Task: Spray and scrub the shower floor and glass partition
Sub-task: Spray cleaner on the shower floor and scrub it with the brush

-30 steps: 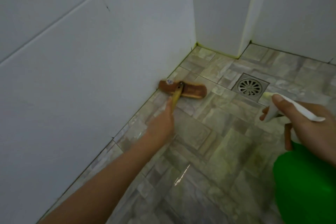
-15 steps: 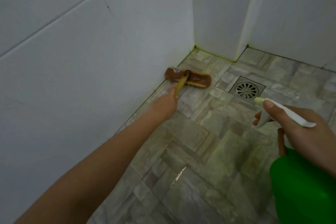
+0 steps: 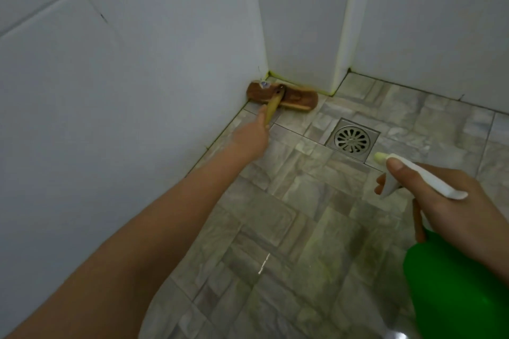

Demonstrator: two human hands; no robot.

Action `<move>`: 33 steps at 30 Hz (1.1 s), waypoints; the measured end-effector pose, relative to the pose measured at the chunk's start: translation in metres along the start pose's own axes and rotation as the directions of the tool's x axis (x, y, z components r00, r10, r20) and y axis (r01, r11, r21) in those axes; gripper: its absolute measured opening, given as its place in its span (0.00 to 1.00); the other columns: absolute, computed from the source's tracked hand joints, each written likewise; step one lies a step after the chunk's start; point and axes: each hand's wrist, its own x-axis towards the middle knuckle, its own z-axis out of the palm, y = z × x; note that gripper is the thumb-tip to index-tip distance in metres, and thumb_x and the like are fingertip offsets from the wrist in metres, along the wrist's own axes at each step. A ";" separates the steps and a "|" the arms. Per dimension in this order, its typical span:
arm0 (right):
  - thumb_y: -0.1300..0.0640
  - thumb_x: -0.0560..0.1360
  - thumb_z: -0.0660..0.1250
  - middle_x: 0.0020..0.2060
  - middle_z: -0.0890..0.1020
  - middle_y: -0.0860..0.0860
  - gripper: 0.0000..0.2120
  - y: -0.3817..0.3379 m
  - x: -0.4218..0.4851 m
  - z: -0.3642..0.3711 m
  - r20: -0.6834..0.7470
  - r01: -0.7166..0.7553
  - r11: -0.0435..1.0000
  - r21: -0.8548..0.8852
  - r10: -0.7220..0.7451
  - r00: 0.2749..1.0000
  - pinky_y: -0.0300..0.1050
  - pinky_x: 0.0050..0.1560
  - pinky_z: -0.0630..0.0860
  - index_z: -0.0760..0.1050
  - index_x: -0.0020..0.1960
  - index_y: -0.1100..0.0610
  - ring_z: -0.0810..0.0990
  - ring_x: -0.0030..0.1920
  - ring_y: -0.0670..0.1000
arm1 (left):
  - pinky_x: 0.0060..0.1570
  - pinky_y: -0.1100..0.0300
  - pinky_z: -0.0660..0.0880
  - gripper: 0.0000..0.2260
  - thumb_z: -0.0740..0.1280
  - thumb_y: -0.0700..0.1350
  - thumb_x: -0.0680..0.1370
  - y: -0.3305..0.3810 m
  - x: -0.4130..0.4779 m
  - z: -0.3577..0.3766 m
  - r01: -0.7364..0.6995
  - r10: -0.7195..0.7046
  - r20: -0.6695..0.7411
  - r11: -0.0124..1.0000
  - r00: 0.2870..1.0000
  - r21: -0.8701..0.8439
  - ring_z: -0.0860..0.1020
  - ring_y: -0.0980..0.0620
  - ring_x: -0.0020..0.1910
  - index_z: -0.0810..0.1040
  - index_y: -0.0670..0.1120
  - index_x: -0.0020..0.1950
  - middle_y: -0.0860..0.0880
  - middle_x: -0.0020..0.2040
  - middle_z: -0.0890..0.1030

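Head view: left hand (image 3: 252, 136) grips the scrub brush (image 3: 282, 97) handle at the upper-centre floor corner; right hand (image 3: 438, 195) grips the green spray bottle (image 3: 457, 283), lower right.

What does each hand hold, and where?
Left hand grips the brown wooden scrub brush by its yellowish handle; right hand holds the green plastic spray bottle at its white trigger head.

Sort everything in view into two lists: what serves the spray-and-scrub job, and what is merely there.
Serves the job: scrub brush, gripped by the left hand; green spray bottle, held by the right hand; tiled shower floor.

Merely there: floor drain; white wall tiles; corner pillar.
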 end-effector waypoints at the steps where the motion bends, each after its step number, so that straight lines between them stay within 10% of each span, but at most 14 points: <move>1: 0.23 0.67 0.52 0.36 0.85 0.61 0.28 0.002 0.001 0.001 -0.007 0.002 1.000 0.009 -0.002 1.000 0.48 0.39 0.75 0.82 0.39 0.42 0.78 0.20 0.52 | 0.40 0.54 0.69 0.26 0.52 0.46 0.83 0.001 -0.006 0.004 0.003 -0.003 -0.001 1.000 1.000 -0.015 0.76 0.45 0.40 0.45 0.50 0.78 0.38 0.52 0.78; 5: 0.24 0.69 0.53 0.35 0.84 0.62 0.29 0.008 -0.001 -0.001 0.017 0.005 1.000 -0.008 -0.005 1.000 0.50 0.39 0.76 0.81 0.37 0.45 0.78 0.19 0.52 | 0.41 0.57 0.70 0.26 0.52 0.43 0.82 -0.042 -0.083 0.022 -0.008 0.013 0.031 0.990 0.999 -0.141 0.73 0.55 0.34 0.46 0.55 0.78 0.44 0.43 0.74; 13: 0.33 0.74 0.55 0.19 0.76 0.59 0.26 0.018 0.003 -0.001 -0.008 -0.033 0.995 -0.089 0.032 0.999 0.41 0.44 0.74 0.80 0.37 0.52 0.82 0.25 0.54 | 0.47 0.47 0.73 0.25 0.53 0.47 0.82 -0.018 -0.014 0.011 -0.055 0.052 -0.088 0.998 0.995 -0.032 0.77 0.37 0.49 0.48 0.49 0.78 0.35 0.58 0.76; 22: 0.32 0.73 0.54 0.33 0.84 0.58 0.30 0.022 0.010 0.006 -0.004 -0.012 0.995 -0.103 0.012 1.000 0.39 0.42 0.75 0.80 0.39 0.56 0.80 0.22 0.52 | 0.34 0.54 0.73 0.26 0.53 0.44 0.82 -0.032 -0.071 0.034 -0.114 0.115 0.028 0.993 0.993 -0.041 0.75 0.48 0.32 0.46 0.53 0.78 0.42 0.41 0.79; 26: 0.34 0.76 0.55 0.39 0.85 0.59 0.29 0.018 0.012 0.012 0.011 0.019 0.992 -0.126 -0.018 1.000 0.41 0.43 0.78 0.80 0.40 0.57 0.79 0.21 0.51 | 0.54 0.50 0.71 0.25 0.53 0.47 0.82 -0.018 -0.016 0.011 -0.046 0.048 -0.080 0.999 0.996 0.019 0.75 0.40 0.56 0.49 0.49 0.78 0.38 0.62 0.74; 33: 0.33 0.76 0.54 0.21 0.78 0.55 0.30 0.003 0.008 0.023 0.068 0.026 0.996 -0.083 -0.021 0.997 0.29 0.30 0.69 0.82 0.43 0.57 0.81 0.25 0.52 | 0.51 0.54 0.72 0.24 0.53 0.45 0.82 -0.012 -0.052 0.001 0.004 -0.004 -0.033 1.000 0.999 -0.024 0.77 0.42 0.55 0.51 0.50 0.78 0.40 0.59 0.76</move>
